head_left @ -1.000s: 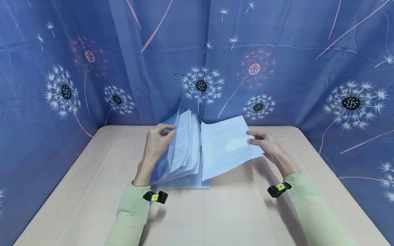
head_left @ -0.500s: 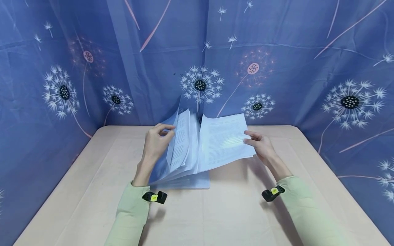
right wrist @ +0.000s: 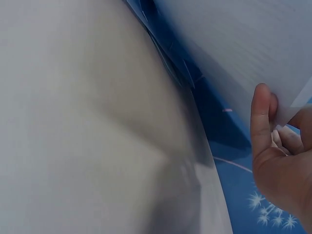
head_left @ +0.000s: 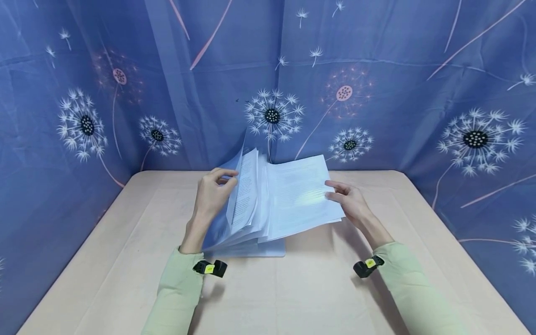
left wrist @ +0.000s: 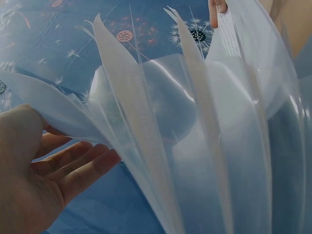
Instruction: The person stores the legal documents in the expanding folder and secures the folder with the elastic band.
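A blue display book (head_left: 270,250) stands partly open on the table, its clear sleeves (left wrist: 141,97) fanned apart, some with printed pages inside. My left hand (head_left: 212,193) pinches the outer edge of the sleeves on the left side, holding them up with the cover. At the right, my right hand (head_left: 353,202) pinches a few printed sheets (head_left: 297,195) by their right edge, thumb on the near face. The left edge of those sheets overlaps the open sleeves in the head view. In the right wrist view the sheets' (right wrist: 243,44) underside shows over the hand.
A table with a pale cover (head_left: 318,288) lies under everything. Blue curtains with dandelion prints (head_left: 377,56) hang close behind it and on both sides. Each wrist bears a small black camera (head_left: 368,266).
My right hand has moved left with the printed sheets, bringing their left edge further over the sleeves; the sheets have tilted a little. The left hand holds its place.
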{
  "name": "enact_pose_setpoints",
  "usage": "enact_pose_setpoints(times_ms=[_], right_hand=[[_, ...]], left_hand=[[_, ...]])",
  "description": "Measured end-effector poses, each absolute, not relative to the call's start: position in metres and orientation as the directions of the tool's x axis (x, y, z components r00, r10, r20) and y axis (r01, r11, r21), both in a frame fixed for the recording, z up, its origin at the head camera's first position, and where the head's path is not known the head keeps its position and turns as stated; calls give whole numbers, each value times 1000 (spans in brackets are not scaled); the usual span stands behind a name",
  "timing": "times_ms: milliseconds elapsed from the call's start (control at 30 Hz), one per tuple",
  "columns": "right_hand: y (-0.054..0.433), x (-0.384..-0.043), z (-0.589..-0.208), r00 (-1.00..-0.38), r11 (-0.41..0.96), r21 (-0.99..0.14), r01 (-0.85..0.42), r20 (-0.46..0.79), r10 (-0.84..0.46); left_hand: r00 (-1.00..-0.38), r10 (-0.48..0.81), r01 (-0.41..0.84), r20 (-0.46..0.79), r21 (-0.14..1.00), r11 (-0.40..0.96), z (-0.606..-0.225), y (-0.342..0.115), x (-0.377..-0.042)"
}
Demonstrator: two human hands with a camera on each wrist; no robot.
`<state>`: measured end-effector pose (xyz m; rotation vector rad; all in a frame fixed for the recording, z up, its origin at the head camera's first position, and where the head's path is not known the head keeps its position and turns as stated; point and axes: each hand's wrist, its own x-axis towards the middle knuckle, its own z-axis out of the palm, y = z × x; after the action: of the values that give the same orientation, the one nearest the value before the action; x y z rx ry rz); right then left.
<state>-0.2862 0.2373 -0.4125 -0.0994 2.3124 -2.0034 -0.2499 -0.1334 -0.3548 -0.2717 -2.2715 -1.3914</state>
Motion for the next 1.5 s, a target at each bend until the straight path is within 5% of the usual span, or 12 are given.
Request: enact_pose_setpoints(times_ms=[1500], right_hand=[[194,-287,-420,-984,-71,-997,-43,54,-171]], left_hand=[[-871,-75,396,485,784,478,-353,-133,-250]])
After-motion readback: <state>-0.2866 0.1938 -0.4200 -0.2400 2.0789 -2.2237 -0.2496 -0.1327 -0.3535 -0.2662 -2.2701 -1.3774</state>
